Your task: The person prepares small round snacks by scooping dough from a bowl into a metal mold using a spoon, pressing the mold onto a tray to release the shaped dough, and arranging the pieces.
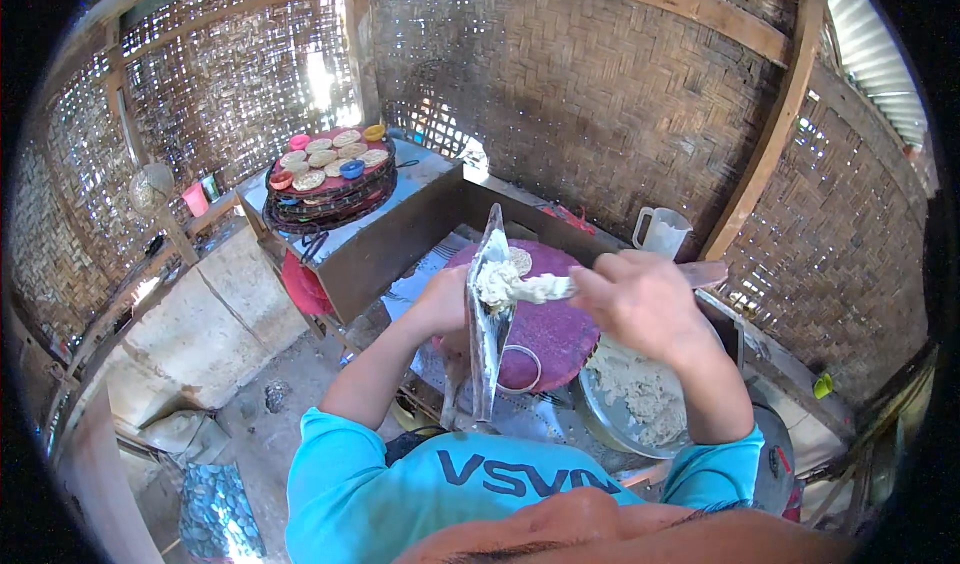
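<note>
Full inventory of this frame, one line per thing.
Metal sheet: one, silvery, upright, held by left hand.
Dough lump: one, whitish, on the sheet.
Spatula: one, dough-smeared, in right hand.
Round tray: one, maroon, under the hands.
Metal bowl: one, grey, dough inside, lower right.
Stacked trays: several, dark, pale discs on top, on table upper left.
Jug: one, clear, by woven wall.
Left hand: gripping sheet.
Right hand: gripping spatula.

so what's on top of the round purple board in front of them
On the purple board lie a thin white ring near its front edge and a flat round cake at the back. The shiny sheet held by the left hand covers its left part.
</note>
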Available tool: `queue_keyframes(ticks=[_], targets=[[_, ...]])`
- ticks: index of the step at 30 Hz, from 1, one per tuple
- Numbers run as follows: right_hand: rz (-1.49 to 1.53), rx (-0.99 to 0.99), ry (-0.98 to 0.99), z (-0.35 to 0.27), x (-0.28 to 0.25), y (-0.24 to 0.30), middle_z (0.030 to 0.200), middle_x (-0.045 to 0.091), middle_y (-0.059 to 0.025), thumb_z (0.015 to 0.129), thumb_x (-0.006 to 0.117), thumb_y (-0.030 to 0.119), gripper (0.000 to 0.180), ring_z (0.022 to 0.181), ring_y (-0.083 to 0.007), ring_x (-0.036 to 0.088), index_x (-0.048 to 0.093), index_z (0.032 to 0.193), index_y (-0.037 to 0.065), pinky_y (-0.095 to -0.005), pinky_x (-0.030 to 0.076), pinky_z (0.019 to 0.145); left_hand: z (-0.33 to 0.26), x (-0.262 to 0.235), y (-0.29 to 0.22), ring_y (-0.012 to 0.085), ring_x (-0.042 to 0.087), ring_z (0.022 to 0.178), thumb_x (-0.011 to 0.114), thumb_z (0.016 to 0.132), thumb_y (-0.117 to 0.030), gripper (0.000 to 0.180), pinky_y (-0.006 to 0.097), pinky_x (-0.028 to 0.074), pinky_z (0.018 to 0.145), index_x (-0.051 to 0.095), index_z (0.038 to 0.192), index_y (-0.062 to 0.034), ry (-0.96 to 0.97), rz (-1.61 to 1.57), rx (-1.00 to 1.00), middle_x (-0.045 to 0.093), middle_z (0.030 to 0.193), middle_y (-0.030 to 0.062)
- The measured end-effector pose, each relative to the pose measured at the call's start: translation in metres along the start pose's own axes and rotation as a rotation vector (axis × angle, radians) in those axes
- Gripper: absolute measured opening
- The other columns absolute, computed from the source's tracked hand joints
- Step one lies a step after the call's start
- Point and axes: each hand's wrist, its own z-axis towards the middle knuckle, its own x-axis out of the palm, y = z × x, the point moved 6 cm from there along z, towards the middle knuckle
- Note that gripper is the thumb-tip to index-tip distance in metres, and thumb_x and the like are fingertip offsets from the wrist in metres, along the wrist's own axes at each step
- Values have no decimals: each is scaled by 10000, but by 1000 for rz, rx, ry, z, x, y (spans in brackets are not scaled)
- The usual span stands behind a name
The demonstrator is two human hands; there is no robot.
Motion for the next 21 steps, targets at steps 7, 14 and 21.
queue_keyframes(ticks=[7, 14, 21], targets=[[-250, -189, -203, 2, 7, 37, 634, 478, -4, 663, 577, 110, 168, 521, -130, 464, 569, 829, 88, -287, 371, 451, 8, 1, -10, 309, 575, 851, 583, 690, -283, 336, 371, 449, 743, 596, 956, -79, 45, -49, 118, 604, 909, 158], [-148, 107, -414, -26, -76, -14, 553, 447, -2, 587, 631, 139, 182, 493, -170, 483, 610, 763, 98, -314, 355, 439, 10, -10, 1, 324, 576, 839, 595, 684, -269, 346, 363, 450, 735, 591, 969, -73, -37, -102, 105, 607, 895, 169], [-215, 5, -166, -21, -50, -7, 593, 440, 11, 634, 586, 132, 164, 537, -141, 480, 582, 796, 103, -288, 356, 454, 16, 1, -30, 336, 573, 846, 591, 677, -278, 328, 383, 452, 734, 611, 947, -94, -37, -81, 206, 607, 875, 177]])
